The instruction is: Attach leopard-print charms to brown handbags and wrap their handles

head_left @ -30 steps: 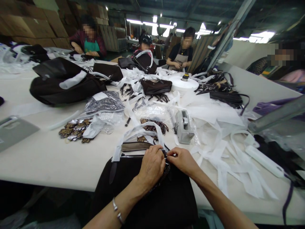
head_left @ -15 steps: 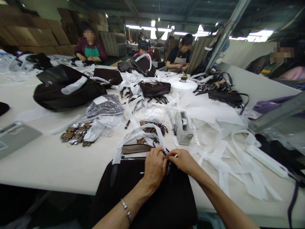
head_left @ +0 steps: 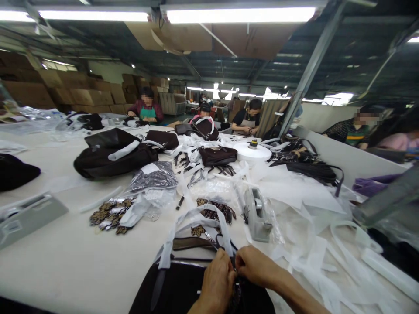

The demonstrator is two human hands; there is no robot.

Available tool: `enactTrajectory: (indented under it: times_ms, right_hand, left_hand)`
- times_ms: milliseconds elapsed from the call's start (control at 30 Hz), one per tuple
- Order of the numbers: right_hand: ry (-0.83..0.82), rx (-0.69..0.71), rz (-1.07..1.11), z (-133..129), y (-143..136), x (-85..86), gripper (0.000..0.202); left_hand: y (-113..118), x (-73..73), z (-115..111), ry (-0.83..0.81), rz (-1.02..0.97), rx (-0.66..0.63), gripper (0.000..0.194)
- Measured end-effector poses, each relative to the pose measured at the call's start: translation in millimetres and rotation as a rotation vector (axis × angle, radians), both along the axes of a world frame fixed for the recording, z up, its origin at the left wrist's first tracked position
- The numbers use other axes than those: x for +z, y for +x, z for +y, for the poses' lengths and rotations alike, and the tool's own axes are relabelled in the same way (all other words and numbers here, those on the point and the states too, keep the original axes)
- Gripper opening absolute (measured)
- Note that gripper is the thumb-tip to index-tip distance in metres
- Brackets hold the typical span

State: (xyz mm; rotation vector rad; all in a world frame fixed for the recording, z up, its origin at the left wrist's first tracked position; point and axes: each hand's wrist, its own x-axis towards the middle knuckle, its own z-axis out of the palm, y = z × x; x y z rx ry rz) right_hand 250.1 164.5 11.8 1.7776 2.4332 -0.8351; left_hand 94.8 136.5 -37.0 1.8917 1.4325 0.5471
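Observation:
A dark brown handbag (head_left: 178,283) stands at the table's near edge, with a zip along its top and two handles wrapped in white paper (head_left: 168,250). At the foot of the right-hand handle, my left hand (head_left: 218,281) is closed, its fingertips pinched together. Close against it, my right hand (head_left: 258,267) is closed too, with thumb and fingers bent inward. A thin dark strap (head_left: 220,239) loops up just above the fingers. What the fingertips grip is hidden between the hands. Leopard-patterned tags (head_left: 113,216) and a grey tape dispenser (head_left: 258,213) lie beyond the bag.
More dark bags (head_left: 114,159) sit at the left and middle. A clear plastic bag of dark pieces (head_left: 153,176), a white roll (head_left: 253,151) and loose white strips (head_left: 314,257) cover the table. Another grey dispenser (head_left: 32,218) is at left. Co-workers sit across the table.
The camera view has tilted up, so the bag and hands appear lower and ceiling lamps show. My hands have come closer together at the handle's foot, and a thin dark loop now shows above them.

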Motion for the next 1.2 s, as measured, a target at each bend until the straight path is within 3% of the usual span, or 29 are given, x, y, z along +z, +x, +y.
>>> enactTrajectory:
  times_ms: [200, 367, 500, 633, 767, 1000, 1100, 1200]
  right_hand:
    - [0.136, 0.108, -0.142, -17, 3, -4.1, 0.022]
    - [0.328, -0.001, -0.061, -28, 7, -10.3, 0.029]
    - [0.437, -0.051, 0.085, -37, 7, -3.2, 0.028]
    - [0.453, -0.115, 0.188, -43, 8, 12.2, 0.025]
    - [0.268, -0.155, 0.194, -46, 14, 29.6, 0.015]
    - [0.085, -0.146, -0.188, -55, 29, 51.0, 0.023]
    - [0.102, -0.151, -0.176, -61, 37, 60.9, 0.022]
    - [0.186, -0.142, -0.011, -64, 43, 66.5, 0.024]
  left_hand:
    - [-7, 13.0, -1, 0.048, -0.007, -0.023, 0.026]
    - [-9, 27.7, 6, 0.206, -0.097, -0.089, 0.028]
    - [-4, 33.1, 15, 0.219, -0.241, -0.149, 0.020]
    - [2, 32.7, 18, 0.008, -0.466, -0.119, 0.014]
    - [4, 30.4, 15, -0.239, -0.598, -0.107, 0.017]
    - [10, 23.2, 10, -0.395, -0.680, -0.210, 0.018]
    - [13, 21.4, 10, -0.388, -0.692, -0.222, 0.015]
    - [13, 22.5, 9, -0.399, -0.698, -0.197, 0.015]
